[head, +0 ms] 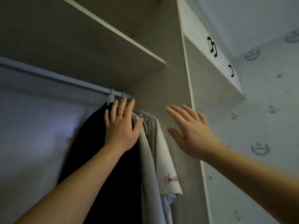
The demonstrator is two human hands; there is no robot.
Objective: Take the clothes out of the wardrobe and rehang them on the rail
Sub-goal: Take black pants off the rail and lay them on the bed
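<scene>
A grey rail (53,76) runs across the inside of the wardrobe under a shelf. At its right end hang several garments on white hangers (111,97): a black garment (90,143), a cream one (148,159) and a white shirt with red lettering (168,167). My left hand (121,126), wearing a ring, is raised with fingers spread in front of the hanger necks, its thumb against the cream garment's shoulder. My right hand (189,131) is open and flat in front of the wardrobe's right side panel, holding nothing.
A shelf board (97,46) sits just above the rail. The wardrobe's side panel (174,78) stands close to the right of the clothes. Upper cabinet doors with black handles (213,46) are further right, beside a wall with patterned wallpaper (258,126).
</scene>
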